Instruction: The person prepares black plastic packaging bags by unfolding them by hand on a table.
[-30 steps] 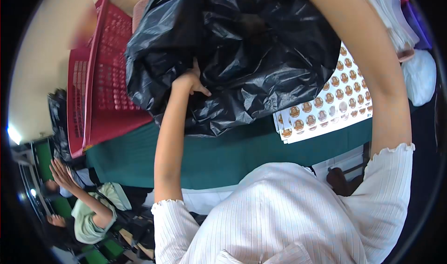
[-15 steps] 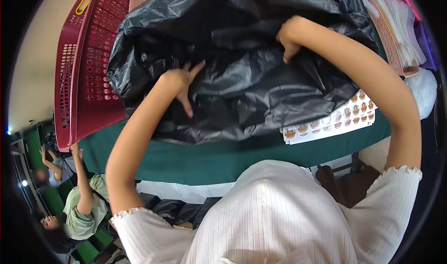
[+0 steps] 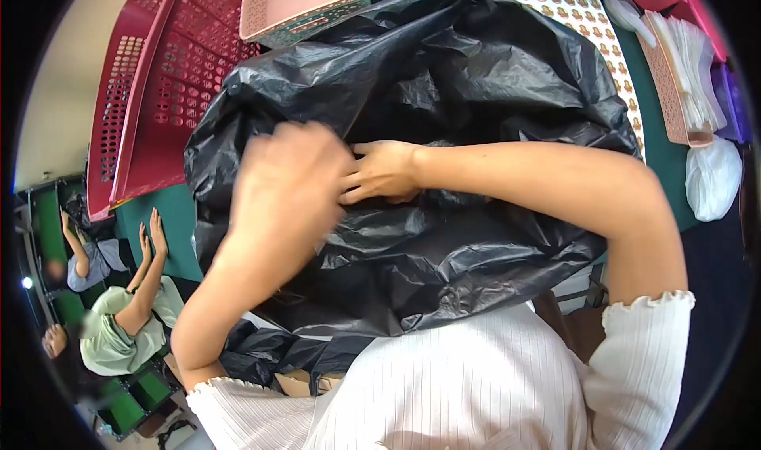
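Note:
A large black plastic bag (image 3: 468,244) lies crumpled in front of me, its near edge hanging over the table's front edge against my shirt. My left hand (image 3: 293,172) is over the left-middle part of the bag, smeared by motion, so its fingers do not show clearly. Coming in from the right, my right hand (image 3: 384,171) rests on the bag's middle with fingers stretched and apart, their tips right beside my left hand.
At left stands a dark red perforated basket (image 3: 178,93). A pink basket (image 3: 305,2) sits behind the bag, with sticker sheets (image 3: 571,10) to its right. Clear plastic sleeves (image 3: 686,69) fill a tray at right, near a white plastic bag (image 3: 713,179). Other people (image 3: 131,323) are at far left.
The black bag has come toward me, covering the near sticker sheets and uncovering the pink basket and sheets behind. My hands, earlier apart, have come together over its middle.

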The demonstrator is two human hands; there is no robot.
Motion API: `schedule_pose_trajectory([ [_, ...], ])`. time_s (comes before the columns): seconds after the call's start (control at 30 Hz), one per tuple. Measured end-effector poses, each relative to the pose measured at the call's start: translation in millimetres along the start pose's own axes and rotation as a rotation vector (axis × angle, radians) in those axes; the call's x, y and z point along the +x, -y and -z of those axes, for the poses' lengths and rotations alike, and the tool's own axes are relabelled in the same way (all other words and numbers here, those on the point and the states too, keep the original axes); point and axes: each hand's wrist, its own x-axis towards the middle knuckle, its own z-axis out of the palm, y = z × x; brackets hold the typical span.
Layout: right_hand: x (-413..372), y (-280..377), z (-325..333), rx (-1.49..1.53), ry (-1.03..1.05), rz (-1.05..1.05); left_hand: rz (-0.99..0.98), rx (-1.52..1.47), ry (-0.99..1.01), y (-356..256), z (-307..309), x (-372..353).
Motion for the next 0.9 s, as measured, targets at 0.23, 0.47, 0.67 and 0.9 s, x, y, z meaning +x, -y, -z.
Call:
schedule_pose_trajectory([
  [0.23,7,-25,-46,0.312,-0.018,-0.015,0.572,-0.323,-0.306,111,-34,-48],
  [0.47,27,-23,-33,0.246,0.008,-0.036,0.619,-0.295,-0.303,123,-24,-77],
  [0.67,73,-11,-68,0.042,-0.501,0.257,0.668,-0.204,-0.203,109,-25,-71],
  [0.9,68,-34,-73,0.424,-0.255,-0.033,0.671,-0.209,-0.092,103,-19,-99],
])
